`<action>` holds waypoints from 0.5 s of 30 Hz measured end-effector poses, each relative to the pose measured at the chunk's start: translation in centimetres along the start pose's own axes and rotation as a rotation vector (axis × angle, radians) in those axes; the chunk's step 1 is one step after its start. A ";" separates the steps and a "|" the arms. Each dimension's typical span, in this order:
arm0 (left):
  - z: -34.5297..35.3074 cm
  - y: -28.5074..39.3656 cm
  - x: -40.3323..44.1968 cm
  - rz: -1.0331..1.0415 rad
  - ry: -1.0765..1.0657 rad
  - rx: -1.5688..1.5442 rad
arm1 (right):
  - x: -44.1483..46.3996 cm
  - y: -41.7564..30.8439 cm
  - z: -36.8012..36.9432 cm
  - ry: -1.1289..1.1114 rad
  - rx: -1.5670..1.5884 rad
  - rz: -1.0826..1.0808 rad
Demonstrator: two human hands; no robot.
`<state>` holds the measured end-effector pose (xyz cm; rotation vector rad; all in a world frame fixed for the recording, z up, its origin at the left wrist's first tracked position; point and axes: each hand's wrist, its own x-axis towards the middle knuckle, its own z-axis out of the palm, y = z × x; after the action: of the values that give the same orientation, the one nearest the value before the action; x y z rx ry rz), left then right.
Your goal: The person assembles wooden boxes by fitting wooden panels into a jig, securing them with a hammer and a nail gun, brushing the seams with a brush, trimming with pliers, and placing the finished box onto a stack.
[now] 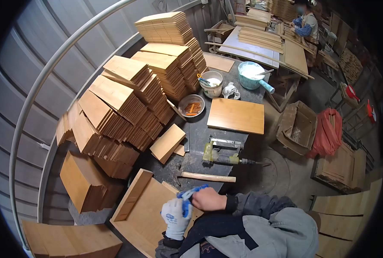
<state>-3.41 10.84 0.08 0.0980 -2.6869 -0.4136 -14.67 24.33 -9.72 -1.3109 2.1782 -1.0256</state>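
Observation:
My left hand [175, 218] wears a white work glove with blue coating, its fingers curled in against a second, loose work glove [193, 192]. Bare and closed, my right hand [210, 199] grips that loose glove just beside the left. Both hands are over a wooden panel with a raised side board [133, 195]. Past them on the dark bench lie a hammer with a wooden handle [208, 176] and a yellow-green nail gun [221, 158] with its hose fitting pointing right.
Tall stacks of wooden boards [114, 96] line the bench's left. Behind the nail gun lies a flat board [235, 115], near a metal bowl [191, 105], a white bucket [211, 84] and a teal pot [251, 75]. A cardboard box [295, 129] stands right; a co-worker [306, 28] is farther back.

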 end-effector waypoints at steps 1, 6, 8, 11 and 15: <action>0.2 0.1 0.0 -0.003 0.003 -0.002 | 0.2 1.1 0.4 0.068 0.103 0.007; 3.0 -0.1 -2.2 -0.024 -0.265 -0.125 | 0.3 -0.1 -4.8 -0.182 1.153 0.544; 4.2 0.1 -2.8 -0.265 -0.459 -0.258 | -0.1 2.1 -3.8 -0.078 1.412 0.434; 5.3 1.4 -2.5 -0.263 -0.460 -0.439 | 0.2 2.0 -2.6 0.076 1.624 0.330; 5.6 2.2 0.1 -0.023 -0.376 -0.386 | 2.0 1.5 -2.0 0.334 1.835 0.180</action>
<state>-5.80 14.46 -4.09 -0.0701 -2.9064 -1.0380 -17.78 23.78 -9.47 -0.0193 0.5976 -2.2306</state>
